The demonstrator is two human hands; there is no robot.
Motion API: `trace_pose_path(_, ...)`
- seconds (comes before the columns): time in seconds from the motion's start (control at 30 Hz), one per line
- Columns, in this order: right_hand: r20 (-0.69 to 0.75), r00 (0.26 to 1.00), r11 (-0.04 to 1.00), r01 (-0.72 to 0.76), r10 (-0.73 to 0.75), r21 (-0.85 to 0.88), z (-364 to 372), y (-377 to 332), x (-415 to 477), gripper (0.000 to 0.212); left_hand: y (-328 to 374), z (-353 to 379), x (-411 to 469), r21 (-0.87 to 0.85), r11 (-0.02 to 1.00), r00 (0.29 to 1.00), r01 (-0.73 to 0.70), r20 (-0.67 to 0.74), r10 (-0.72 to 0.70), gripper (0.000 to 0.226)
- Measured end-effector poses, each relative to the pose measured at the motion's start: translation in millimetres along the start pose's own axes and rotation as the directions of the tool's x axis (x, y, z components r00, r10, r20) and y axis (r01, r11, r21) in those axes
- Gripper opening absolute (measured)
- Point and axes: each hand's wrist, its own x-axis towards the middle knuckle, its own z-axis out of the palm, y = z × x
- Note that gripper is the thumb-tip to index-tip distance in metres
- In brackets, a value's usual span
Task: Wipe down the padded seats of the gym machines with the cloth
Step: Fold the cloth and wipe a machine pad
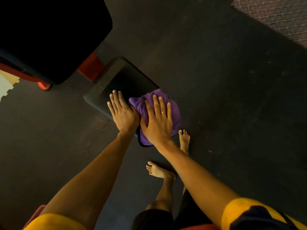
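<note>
The place was a gym. A small black padded seat [119, 80] with rounded corners stood low over a dark rubber floor [224, 88], the sort laid in weight rooms. A red-orange steel frame [90, 67] showed just behind the seat. Above the frame, up and to the left of the seat, was a much larger black upholstered pad [54, 35]. The three together looked like parts of an exercise machine. Far left of the seat, at the edge of view, lay pale interlocking foam tiles [6, 87] with jigsaw edges. Well to the right of the seat and beyond it, a lattice-patterned mat [274, 15] covered the floor.
</note>
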Motion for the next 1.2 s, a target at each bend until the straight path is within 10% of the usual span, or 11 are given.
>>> trace_pose_path(0.2,0.026,0.971,0.963,-0.241,0.239,0.124,-12,21,45,0.068,11,4,-7,0.070,0.998,1.000,0.004,0.014,-0.005,0.069)
trace_pose_path(0.33,0.231,0.834,0.755,-0.551,0.500,0.356,-31,41,90,0.063,13,7,-14,0.141,0.988,0.998,-0.056,0.022,0.054,0.069)
trace_pose_path(0.5,-0.133,0.806,0.766,-0.477,0.577,0.430,9,-2,12,0.066,9,10,-10,0.211,0.973,0.996,-0.092,0.017,0.091,0.070)
trace_pose_path(0.63,-0.012,0.707,0.523,-0.512,0.707,0.681,25,-32,-25,0.071,11,8,-11,0.202,0.975,0.995,-0.091,0.066,0.079,0.071)
trace_pose_path(0.9,0.289,0.727,0.380,-0.604,0.622,0.701,-19,64,81,0.048,15,5,-12,0.204,0.977,0.998,-0.061,0.048,0.052,0.069)
trace_pose_path(1.03,-0.111,0.660,0.485,-0.418,0.743,0.768,1,11,28,0.050,14,8,-10,0.236,0.970,0.998,-0.059,0.033,0.053,0.070)
trace_pose_path(1.2,-0.018,0.663,0.406,-0.437,0.748,0.803,34,-47,-38,0.066,12,7,-11,0.215,0.974,0.996,-0.071,0.059,0.059,0.070)
